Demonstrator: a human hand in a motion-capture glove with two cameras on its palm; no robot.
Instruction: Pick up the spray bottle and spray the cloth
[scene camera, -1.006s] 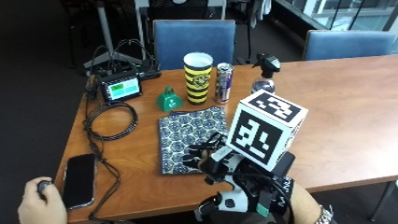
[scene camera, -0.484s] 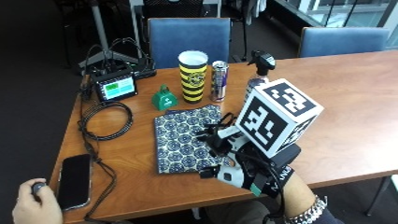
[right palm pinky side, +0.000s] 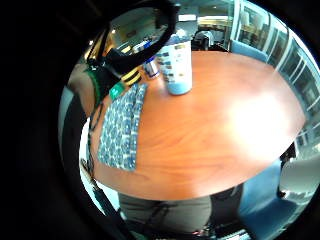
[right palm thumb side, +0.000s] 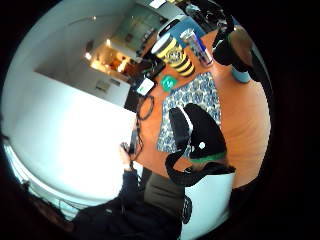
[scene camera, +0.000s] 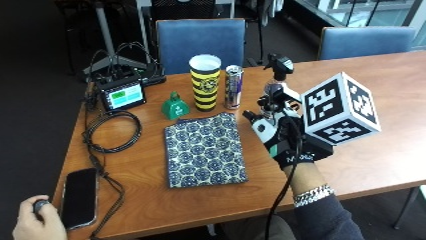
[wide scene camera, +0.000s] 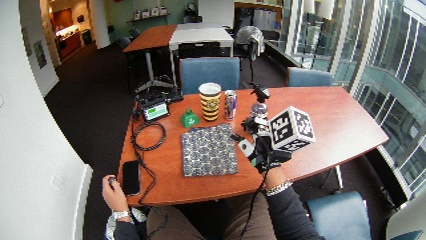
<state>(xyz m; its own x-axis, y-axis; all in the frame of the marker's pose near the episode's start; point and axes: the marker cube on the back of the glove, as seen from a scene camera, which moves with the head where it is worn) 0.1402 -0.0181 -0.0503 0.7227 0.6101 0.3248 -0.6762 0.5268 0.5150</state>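
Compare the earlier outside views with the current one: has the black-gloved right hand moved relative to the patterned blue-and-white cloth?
Yes. The gloved right hand has gone from over the patterned cloth's near right corner, off past its right edge, toward the black-topped spray bottle.

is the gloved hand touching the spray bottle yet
Apart. The little finger side palm view shows the spray bottle standing alone on the table, bare wood around it; in the outside view the right hand is near it.
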